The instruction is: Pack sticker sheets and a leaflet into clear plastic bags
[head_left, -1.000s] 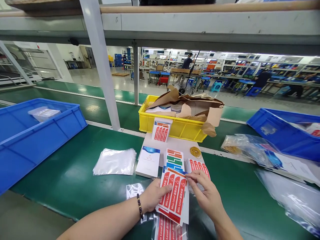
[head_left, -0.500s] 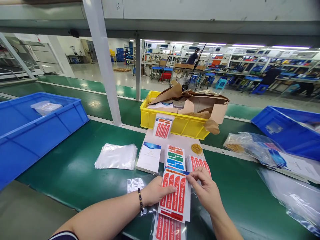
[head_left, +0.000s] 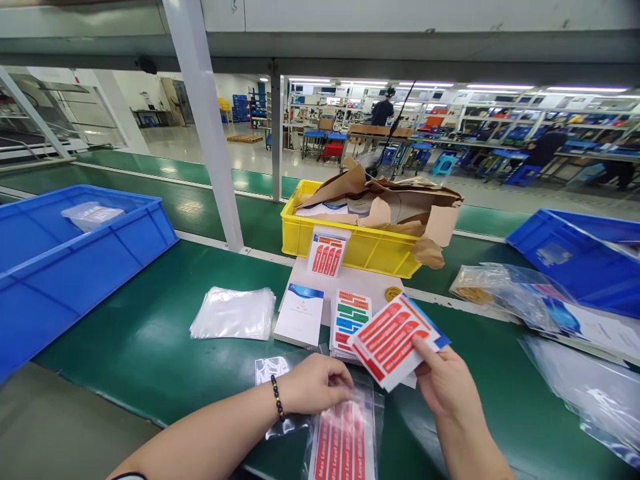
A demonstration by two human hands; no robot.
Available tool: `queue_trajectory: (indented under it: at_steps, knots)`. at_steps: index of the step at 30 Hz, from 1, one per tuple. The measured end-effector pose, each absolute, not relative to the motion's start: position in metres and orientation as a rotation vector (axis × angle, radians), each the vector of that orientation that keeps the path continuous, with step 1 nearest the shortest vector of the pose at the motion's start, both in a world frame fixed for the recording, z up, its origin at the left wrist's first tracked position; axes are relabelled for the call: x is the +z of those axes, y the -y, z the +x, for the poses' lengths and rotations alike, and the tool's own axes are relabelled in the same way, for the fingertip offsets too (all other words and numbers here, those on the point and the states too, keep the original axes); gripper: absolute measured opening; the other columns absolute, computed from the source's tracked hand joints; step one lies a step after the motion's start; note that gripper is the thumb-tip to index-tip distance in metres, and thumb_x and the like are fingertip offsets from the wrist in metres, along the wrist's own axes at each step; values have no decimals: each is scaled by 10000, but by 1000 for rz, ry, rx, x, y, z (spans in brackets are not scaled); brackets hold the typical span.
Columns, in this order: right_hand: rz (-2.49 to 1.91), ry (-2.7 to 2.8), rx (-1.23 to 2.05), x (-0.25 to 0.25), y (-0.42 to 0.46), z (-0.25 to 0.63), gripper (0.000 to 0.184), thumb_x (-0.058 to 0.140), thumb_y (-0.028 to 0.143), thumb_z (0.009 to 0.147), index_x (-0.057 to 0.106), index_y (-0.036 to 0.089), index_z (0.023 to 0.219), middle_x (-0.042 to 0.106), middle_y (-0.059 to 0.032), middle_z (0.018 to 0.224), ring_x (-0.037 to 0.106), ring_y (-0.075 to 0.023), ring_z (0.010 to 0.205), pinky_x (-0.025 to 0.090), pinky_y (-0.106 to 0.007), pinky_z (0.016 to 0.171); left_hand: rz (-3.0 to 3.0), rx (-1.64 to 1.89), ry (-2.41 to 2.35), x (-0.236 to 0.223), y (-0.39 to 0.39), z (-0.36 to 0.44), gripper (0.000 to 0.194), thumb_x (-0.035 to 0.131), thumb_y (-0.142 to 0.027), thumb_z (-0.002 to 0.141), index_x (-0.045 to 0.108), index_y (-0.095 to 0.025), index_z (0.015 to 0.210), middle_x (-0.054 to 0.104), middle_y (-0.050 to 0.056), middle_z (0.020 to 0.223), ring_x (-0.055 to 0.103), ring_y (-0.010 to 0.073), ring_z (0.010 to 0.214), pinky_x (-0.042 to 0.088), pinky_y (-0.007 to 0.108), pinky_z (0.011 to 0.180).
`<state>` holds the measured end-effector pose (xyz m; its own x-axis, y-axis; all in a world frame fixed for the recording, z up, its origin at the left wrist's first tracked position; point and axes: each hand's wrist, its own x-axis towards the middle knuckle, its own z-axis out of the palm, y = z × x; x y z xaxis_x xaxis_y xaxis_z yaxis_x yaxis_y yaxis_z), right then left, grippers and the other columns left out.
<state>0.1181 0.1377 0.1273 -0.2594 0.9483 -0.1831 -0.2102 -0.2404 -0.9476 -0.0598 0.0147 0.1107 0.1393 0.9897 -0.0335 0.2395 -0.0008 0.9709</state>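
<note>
My right hand (head_left: 443, 383) is closed on a small stack of red-and-white sticker sheets (head_left: 393, 340), lifted and tilted above the green belt. My left hand (head_left: 315, 385) rests with curled fingers on the top edge of a clear bag (head_left: 345, 437) that holds red sticker sheets, near the front edge. Just beyond lie a pile of multicoloured sticker sheets (head_left: 350, 313) and a white booklet with a blue corner (head_left: 300, 313) on a white board (head_left: 360, 280).
A stack of clear bags (head_left: 234, 313) lies left of the booklet. A yellow bin (head_left: 350, 248) of brown paper stands behind, a sticker sheet (head_left: 327, 255) leaning on it. Blue bins sit far left (head_left: 75, 267) and far right (head_left: 580, 267). Plastic-wrapped items (head_left: 520, 297) lie right.
My right hand has lifted the stack of red sticker sheets up and to the right, away from my left hand. My left hand has dropped onto the clear bag below.
</note>
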Motion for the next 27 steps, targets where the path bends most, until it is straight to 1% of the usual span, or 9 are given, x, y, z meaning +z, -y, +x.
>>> queue_trajectory:
  at_steps: [3, 6, 9, 12, 16, 21, 23, 25, 27]
  knots:
    - [-1017, 952, 1597, 125, -139, 114, 389, 691, 323, 622, 585, 188, 971, 683, -62, 865, 643, -253, 745, 527, -396, 660, 1762, 957, -1330, 114, -15, -62, 176, 490, -190, 738, 662, -179, 771, 620, 32, 744, 546, 144, 741, 401, 241, 730]
    - [-1039, 995, 1700, 123, -130, 108, 353, 695, 302, 625, 593, 183, 941, 685, -60, 865, 643, -260, 753, 532, -397, 655, 1809, 1022, -1224, 117, -16, -63, 197, 476, -156, 746, 662, -185, 803, 608, 38, 820, 535, 145, 812, 389, 238, 778]
    - [-1055, 1082, 1746, 121, -127, 110, 339, 704, 286, 618, 603, 185, 926, 687, -56, 880, 642, -261, 766, 532, -386, 654, 1644, 1161, -1230, 119, -17, -64, 153, 523, -174, 731, 659, -179, 802, 557, 41, 928, 514, 148, 887, 383, 246, 818]
    - [-1085, 1153, 1766, 122, -127, 113, 340, 721, 288, 595, 616, 182, 901, 690, -60, 875, 641, -262, 776, 522, -388, 685, 1518, 1244, -1301, 119, -18, -64, 90, 597, -186, 678, 654, -171, 746, 492, 30, 909, 489, 144, 878, 382, 257, 823]
    - [-1084, 1341, 1847, 127, -119, 105, 339, 720, 330, 584, 618, 147, 851, 691, -91, 832, 637, -265, 761, 510, -396, 696, 1488, 1262, -1314, 116, -18, -62, 47, 586, -152, 679, 629, -161, 694, 464, 21, 881, 468, 134, 852, 382, 253, 806]
    - [-965, 1510, 1749, 128, -111, 101, 638, 669, 362, 642, 379, 256, 1200, 653, -53, 913, 624, -211, 763, 513, -350, 635, 1370, 1341, -1314, 111, -18, -60, 58, 565, -187, 709, 612, -154, 722, 472, 22, 854, 470, 125, 814, 389, 241, 760]
    - [-964, 1730, 1648, 128, -114, 105, 465, 629, 382, 677, 494, 226, 1094, 641, -54, 853, 608, -200, 754, 504, -326, 642, 1315, 1380, -1311, 111, -18, -60, 67, 566, -203, 715, 609, -154, 731, 478, 23, 856, 474, 122, 808, 387, 240, 761]
    - [-896, 2033, 1521, 129, -117, 110, 228, 569, 389, 728, 618, 185, 814, 616, -60, 796, 583, -192, 757, 483, -311, 681, 1290, 1418, -1292, 112, -17, -60, 72, 569, -212, 717, 606, -152, 731, 488, 28, 859, 480, 126, 820, 385, 245, 778]
    - [-761, 2291, 1452, 133, -118, 113, 271, 513, 383, 770, 630, 175, 642, 592, -66, 833, 560, -193, 795, 463, -316, 723, 1288, 1453, -1278, 114, -17, -59, 80, 565, -218, 722, 606, -149, 724, 500, 33, 855, 488, 132, 830, 384, 253, 794]
